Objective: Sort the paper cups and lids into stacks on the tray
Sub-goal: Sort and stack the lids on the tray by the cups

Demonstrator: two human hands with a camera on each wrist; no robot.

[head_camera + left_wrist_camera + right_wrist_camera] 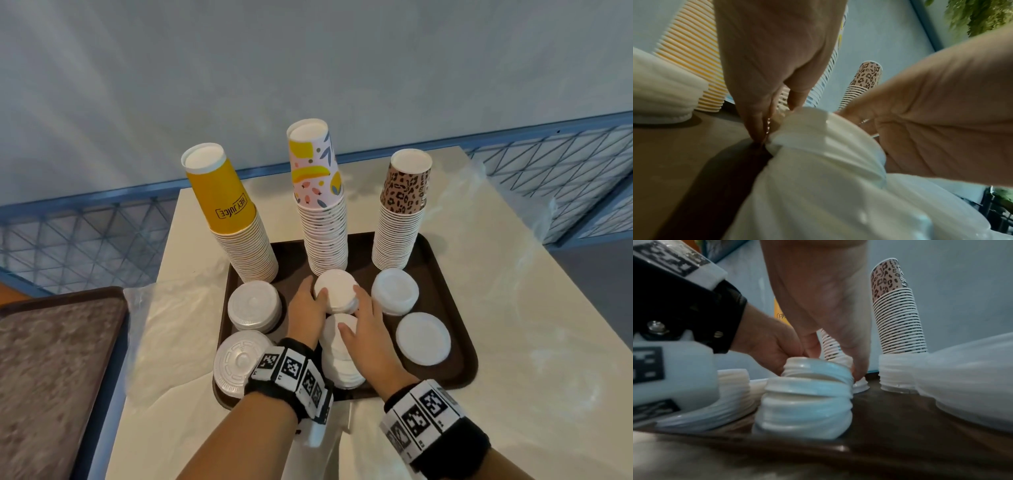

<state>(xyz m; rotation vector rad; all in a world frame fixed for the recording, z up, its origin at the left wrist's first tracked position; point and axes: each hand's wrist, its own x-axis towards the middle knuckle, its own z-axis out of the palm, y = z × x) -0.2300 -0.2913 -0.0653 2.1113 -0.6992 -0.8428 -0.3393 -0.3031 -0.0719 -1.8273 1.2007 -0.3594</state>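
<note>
On the brown tray (pixel 442 274) three upturned cup stacks stand at the back: yellow (pixel 233 212), floral (pixel 322 205) and leopard-print (pixel 400 219). In front of them are several lid stacks. My left hand (pixel 310 305) and right hand (pixel 368 318) grip the rear middle white lid stack (pixel 337 289) from both sides, the left thumb on its top. The front middle lid stack (pixel 342 363) leans just below my right thumb. In the left wrist view, my left hand's fingers (pixel 756 126) reach down to the tray beside the white lids (pixel 828 146).
Translucent lid stacks (pixel 253 306) (pixel 239 363) sit at the tray's left, white lid stacks (pixel 394 291) (pixel 423 339) at its right. Clear plastic bags (pixel 171 318) lie on the white table. A second tray (pixel 51 359) is at the far left, with a blue wire fence (pixel 85 240) behind.
</note>
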